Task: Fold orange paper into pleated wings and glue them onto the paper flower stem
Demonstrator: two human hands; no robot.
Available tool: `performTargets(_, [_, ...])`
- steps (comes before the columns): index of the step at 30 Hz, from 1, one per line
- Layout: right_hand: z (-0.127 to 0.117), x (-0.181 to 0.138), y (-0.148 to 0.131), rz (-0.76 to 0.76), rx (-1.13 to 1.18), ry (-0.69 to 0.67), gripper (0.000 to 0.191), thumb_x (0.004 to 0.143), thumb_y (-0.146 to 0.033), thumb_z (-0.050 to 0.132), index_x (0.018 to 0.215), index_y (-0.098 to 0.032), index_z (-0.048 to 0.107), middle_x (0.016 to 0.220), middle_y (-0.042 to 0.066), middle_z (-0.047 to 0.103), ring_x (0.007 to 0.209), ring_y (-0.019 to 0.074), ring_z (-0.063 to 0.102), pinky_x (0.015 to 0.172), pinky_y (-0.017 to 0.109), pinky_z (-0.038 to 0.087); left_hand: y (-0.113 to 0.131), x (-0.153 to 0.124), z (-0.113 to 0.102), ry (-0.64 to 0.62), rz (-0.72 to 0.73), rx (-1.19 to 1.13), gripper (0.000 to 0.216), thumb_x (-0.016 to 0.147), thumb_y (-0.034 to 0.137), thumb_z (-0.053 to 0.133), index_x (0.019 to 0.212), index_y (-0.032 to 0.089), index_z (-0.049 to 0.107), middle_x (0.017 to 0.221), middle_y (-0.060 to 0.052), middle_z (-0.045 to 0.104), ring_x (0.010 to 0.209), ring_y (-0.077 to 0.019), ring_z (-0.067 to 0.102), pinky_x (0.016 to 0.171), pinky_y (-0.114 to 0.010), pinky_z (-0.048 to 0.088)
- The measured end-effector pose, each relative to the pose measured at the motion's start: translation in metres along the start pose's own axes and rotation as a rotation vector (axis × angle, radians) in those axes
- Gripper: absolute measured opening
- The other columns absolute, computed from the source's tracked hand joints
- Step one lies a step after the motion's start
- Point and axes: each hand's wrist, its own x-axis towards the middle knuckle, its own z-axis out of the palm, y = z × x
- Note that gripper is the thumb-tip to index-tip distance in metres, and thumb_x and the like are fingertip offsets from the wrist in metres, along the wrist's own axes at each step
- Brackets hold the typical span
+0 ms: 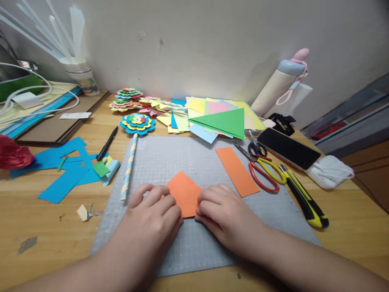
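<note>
A piece of orange paper [184,194] lies on the grey cutting mat [170,154], one corner pointing away from me. My left hand [156,211] is closed on its left edge, fingers curled over it. At the right edge, my right hand [223,215] grips the paper with bent fingers, the thumb low by the near edge. Both palms rest close to the mat, and my fingers hide the paper's side corners. An orange paper strip [237,171] lies beyond my right hand. Left of the paper is a striped paper stick [129,166] topped by a layered paper flower [137,123].
Red-and-yellow-handled scissors [264,178], a small black pair [257,148], a utility knife [304,198] and a phone [288,148] lie at right. Coloured sheets [225,121] are piled behind the mat. Blue scraps [67,178] and a black pen [107,144] lie left.
</note>
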Motion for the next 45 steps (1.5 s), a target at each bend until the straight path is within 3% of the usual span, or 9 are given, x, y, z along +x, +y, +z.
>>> performTargets(6, [-0.007, 0.001, -0.002, 0.06, 0.008, -0.056, 0.011, 0.088, -0.017, 0.049, 0.078, -0.016, 0.054, 0.084, 0.003, 0.058, 0.079, 0.0171, 0.048, 0.07, 0.032, 0.032, -0.005, 0.0, 0.006, 0.023, 0.045, -0.038, 0.024, 0.093, 0.022, 0.044, 0.078, 0.02, 0.063, 0.074, 0.001, 0.063, 0.083, -0.0186, 0.052, 0.081, -0.037, 0.029])
performTargets(18, [0.002, 0.002, -0.004, 0.012, 0.02, 0.004, 0.015, 0.092, -0.018, 0.043, 0.085, -0.016, 0.057, 0.087, 0.004, 0.059, 0.08, 0.0176, 0.048, 0.073, 0.033, 0.035, -0.004, 0.005, 0.01, 0.098, 0.036, -0.065, 0.023, 0.091, 0.019, 0.045, 0.076, 0.02, 0.063, 0.071, 0.002, 0.063, 0.08, -0.0176, 0.053, 0.08, -0.037, 0.03])
performTargets(34, [0.0, 0.004, -0.004, 0.063, 0.032, -0.043, 0.009, 0.09, -0.02, 0.05, 0.084, -0.018, 0.056, 0.088, 0.003, 0.059, 0.084, 0.0184, 0.049, 0.072, 0.033, 0.035, -0.004, 0.004, -0.001, -0.033, -0.043, -0.137, 0.021, 0.089, 0.023, 0.048, 0.074, 0.02, 0.063, 0.074, 0.0, 0.063, 0.079, -0.0185, 0.052, 0.08, -0.039, 0.031])
performTargets(38, [-0.002, 0.001, -0.002, 0.058, -0.078, -0.03, 0.014, 0.088, -0.02, 0.051, 0.075, -0.017, 0.053, 0.083, 0.003, 0.058, 0.078, 0.0179, 0.048, 0.069, 0.032, 0.034, -0.004, 0.005, 0.001, -0.032, -0.04, -0.12, 0.021, 0.089, 0.021, 0.048, 0.074, 0.02, 0.063, 0.074, 0.0, 0.063, 0.079, -0.0183, 0.052, 0.079, -0.038, 0.03])
performTargets(42, [-0.009, -0.002, 0.001, -0.048, -0.291, -0.101, 0.014, 0.086, -0.013, 0.05, 0.073, -0.017, 0.053, 0.078, 0.004, 0.057, 0.073, 0.0183, 0.047, 0.066, 0.034, 0.033, -0.004, 0.004, 0.002, -0.007, -0.004, -0.108, 0.021, 0.088, 0.016, 0.047, 0.075, 0.02, 0.063, 0.073, 0.001, 0.063, 0.078, -0.0173, 0.053, 0.081, -0.038, 0.03])
performTargets(45, [-0.012, 0.0, 0.002, -0.076, -0.244, -0.112, 0.01, 0.085, -0.011, 0.049, 0.08, -0.016, 0.057, 0.083, 0.004, 0.059, 0.078, 0.0188, 0.049, 0.07, 0.034, 0.035, -0.004, 0.004, 0.001, 0.003, 0.004, -0.109, 0.021, 0.088, 0.016, 0.047, 0.076, 0.02, 0.064, 0.072, 0.001, 0.063, 0.077, -0.0173, 0.053, 0.081, -0.038, 0.03])
